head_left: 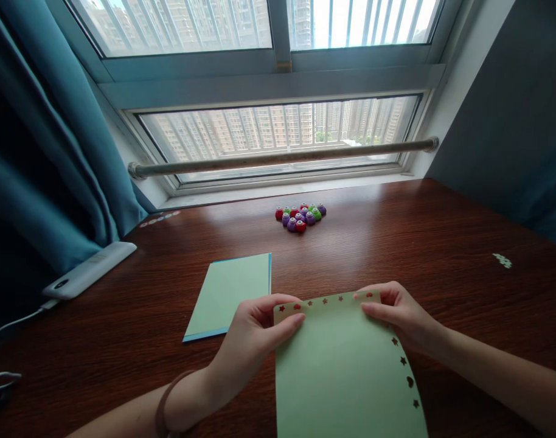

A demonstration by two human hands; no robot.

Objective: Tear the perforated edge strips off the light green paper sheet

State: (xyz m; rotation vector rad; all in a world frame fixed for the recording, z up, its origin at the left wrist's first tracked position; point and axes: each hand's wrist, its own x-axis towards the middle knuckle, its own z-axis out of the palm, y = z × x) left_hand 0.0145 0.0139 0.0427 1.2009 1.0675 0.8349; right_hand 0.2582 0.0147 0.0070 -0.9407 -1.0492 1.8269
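A light green sheet of paper (pixel 342 371) is held up between both hands, its lower part running out of the frame. Star and heart shaped holes line its top and right edges. My left hand (pixel 255 331) pinches the top left corner between thumb and fingers. At the top right corner, my right hand (pixel 399 310) grips the same sheet, thumb in front and fingers behind. Left of the held sheet, a stack of green paper (pixel 236 289) lies flat with blue paper showing at its edges. It is nearest to my left hand.
Several small red, purple and green craft punches (pixel 300 216) cluster at the back of the wooden table (pixel 378 237). Small pale cutouts (pixel 502 260) lie far right, others (pixel 159 219) back left. A white power bank (pixel 90 271) with a cable sits by the blue curtain (pixel 54 121).
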